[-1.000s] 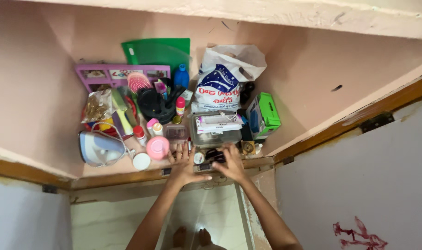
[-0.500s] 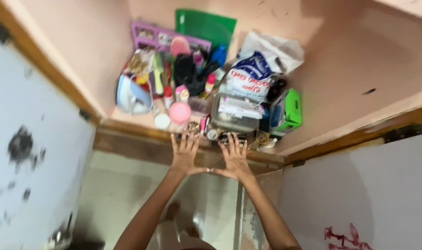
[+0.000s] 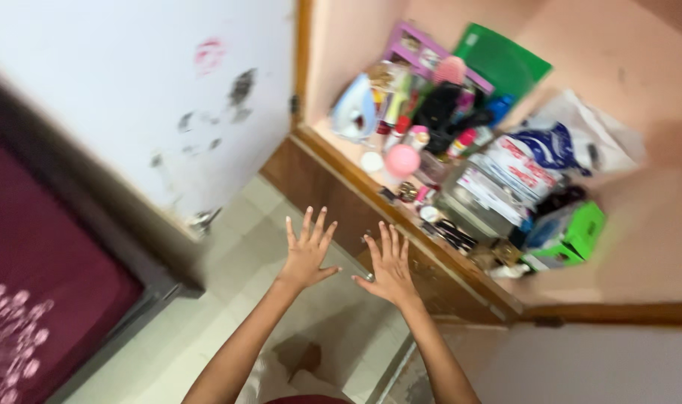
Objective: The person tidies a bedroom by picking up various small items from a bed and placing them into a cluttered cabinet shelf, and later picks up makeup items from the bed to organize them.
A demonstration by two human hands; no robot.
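While both arms stretch forward, the left hand (image 3: 305, 251) and the right hand (image 3: 389, 265) hang side by side in the air with fingers spread wide and palms turned away, grasping nothing. Neither hand touches anything; both sit just short of the wooden ledge (image 3: 401, 224) that fronts a wall shelf (image 3: 655, 254) with pink walls. Nearest the right hand, along the front of that shelf, lie a few small dark items (too blurred to name). Further back stands a round pink ball-shaped object (image 3: 402, 159), with a white lid (image 3: 371, 161) just beside it and a pale blue and white iron (image 3: 356, 112) towards the left end. A blue and white bag (image 3: 539, 153) sits in the middle, a green box (image 3: 584, 232) at the right end, and a green folder (image 3: 505, 63) leans against the back wall. Below the hands is a pale tiled floor (image 3: 236, 262), and a dark red cloth (image 3: 34, 277) fills the lower left corner.
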